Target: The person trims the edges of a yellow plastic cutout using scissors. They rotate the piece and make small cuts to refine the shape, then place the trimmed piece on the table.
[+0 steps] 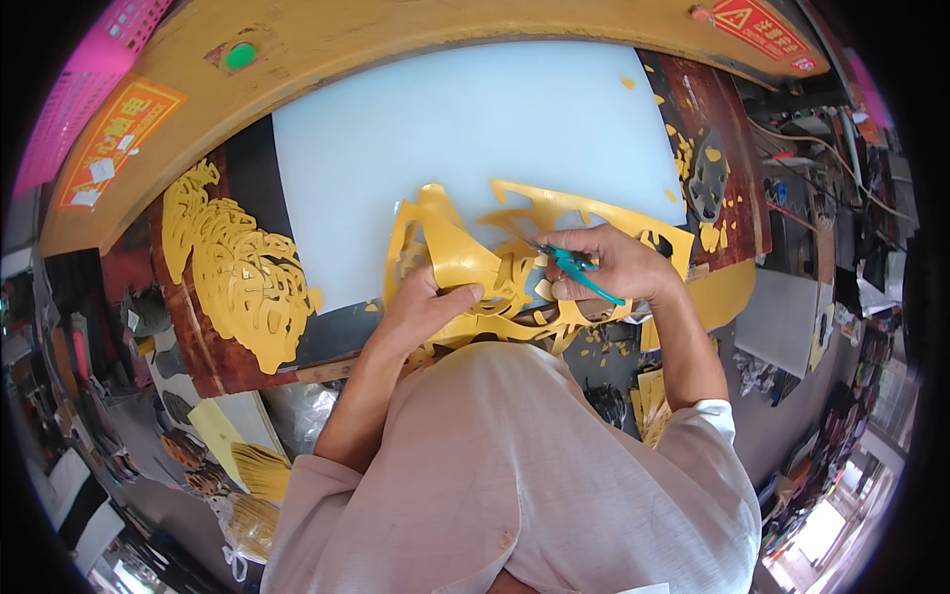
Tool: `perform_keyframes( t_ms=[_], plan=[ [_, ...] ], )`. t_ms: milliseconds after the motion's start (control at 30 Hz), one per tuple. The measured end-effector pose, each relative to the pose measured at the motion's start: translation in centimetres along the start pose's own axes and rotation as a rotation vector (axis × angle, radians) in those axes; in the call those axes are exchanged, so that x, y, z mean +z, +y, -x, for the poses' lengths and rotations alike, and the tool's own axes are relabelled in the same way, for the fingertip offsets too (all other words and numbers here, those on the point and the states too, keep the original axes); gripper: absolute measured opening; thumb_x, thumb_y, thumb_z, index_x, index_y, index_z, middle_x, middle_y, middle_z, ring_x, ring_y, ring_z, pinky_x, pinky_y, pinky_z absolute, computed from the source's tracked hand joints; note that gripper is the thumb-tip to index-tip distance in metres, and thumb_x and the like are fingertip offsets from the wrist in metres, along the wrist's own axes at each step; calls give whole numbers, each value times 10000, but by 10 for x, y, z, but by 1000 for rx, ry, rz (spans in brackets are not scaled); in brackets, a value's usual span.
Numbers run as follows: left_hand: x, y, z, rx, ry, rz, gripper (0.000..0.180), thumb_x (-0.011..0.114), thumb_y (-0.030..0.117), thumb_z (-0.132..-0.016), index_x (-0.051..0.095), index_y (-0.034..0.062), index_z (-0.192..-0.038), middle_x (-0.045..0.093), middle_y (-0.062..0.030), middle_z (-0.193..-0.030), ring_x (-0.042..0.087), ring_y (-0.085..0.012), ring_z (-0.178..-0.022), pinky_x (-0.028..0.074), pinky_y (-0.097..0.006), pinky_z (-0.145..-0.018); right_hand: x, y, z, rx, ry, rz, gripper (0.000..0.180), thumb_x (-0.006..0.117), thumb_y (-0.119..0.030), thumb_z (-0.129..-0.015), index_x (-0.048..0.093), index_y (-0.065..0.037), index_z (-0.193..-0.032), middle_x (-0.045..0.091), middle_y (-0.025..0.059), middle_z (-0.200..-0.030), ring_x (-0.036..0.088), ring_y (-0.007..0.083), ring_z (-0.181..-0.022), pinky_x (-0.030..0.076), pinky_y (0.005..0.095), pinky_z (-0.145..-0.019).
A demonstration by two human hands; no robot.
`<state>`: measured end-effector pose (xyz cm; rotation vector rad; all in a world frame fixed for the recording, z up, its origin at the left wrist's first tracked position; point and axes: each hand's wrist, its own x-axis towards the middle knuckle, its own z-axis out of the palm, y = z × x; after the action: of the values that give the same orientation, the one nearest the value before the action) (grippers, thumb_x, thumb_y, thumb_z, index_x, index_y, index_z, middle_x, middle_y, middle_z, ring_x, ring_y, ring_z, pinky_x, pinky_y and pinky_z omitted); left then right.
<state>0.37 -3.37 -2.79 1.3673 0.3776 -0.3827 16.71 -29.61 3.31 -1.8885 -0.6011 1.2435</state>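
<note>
The left hand (427,302) grip is clamped on a yellow cut-out sheet (465,259); the right hand (612,265) grips a teal tool (579,267), above the white board (455,129) on the counter (327,40).

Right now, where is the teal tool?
In the head view, the teal tool sits in the right hand, right of centre, over the yellow cut-out sheet that the left hand grips at the near edge of the white board.
</note>
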Motion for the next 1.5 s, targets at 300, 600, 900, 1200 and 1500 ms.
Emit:
perform_keyframes(
  t_ms=[300, 600, 900, 1200, 1500],
  plan=[
    [-17, 5, 8, -158, -275, -59, 387, 751, 169, -927, 718, -12, -1267, 754, -36, -1116, 673, -108, -984, 536, -287, -868, 5, -20, -24, -5, -287, 265, 712, 888, -311, -779, 669, -164, -1440, 719, 55, -900, 684, 197, -843, 520, 347, -767],
    [-21, -9, 11, -218, -159, 179, 339, 751, 187, -949, 733, -23, -1214, 729, -24, -1020, 638, -80, -864, 509, -252, -739, 12, -35, -18, 183, -254, 143, 591, 900, -210, -785, 736, -129, -1347, 733, 18, -801, 654, 112, -675, 522, 309, -657],
    [-15, -8, 17, -167, -138, 217, 320, 733, 202, -940, 743, -16, -1175, 687, 9, -921, 551, -36, -735, 418, -222, -611, 17, -26, -23, 98, -362, 223, 577, 842, -212, -834, 701, -115, -1386, 729, 28, -918, 653, 119, -740, 517, 302, -677],
    [-22, -13, 19, -240, -176, 220, 391, 752, 255, -912, 730, 3, -1210, 664, 17, -926, 550, -43, -758, 432, -227, -633, 39, -10, -23, 102, -277, 59, 544, 835, -186, -859, 705, -94, -1380, 758, 35, -818, 693, 100, -716, 555, 267, -713],
    [-17, -16, 18, -265, -239, 289, 451, 767, 260, -894, 716, 3, -1262, 705, -27, -1047, 619, -92, -887, 493, -248, -740, 35, -19, -31, 120, -324, 76, 560, 834, -163, -843, 699, -90, -1382, 753, 57, -832, 709, 127, -731, 573, 297, -710]
  ],
)
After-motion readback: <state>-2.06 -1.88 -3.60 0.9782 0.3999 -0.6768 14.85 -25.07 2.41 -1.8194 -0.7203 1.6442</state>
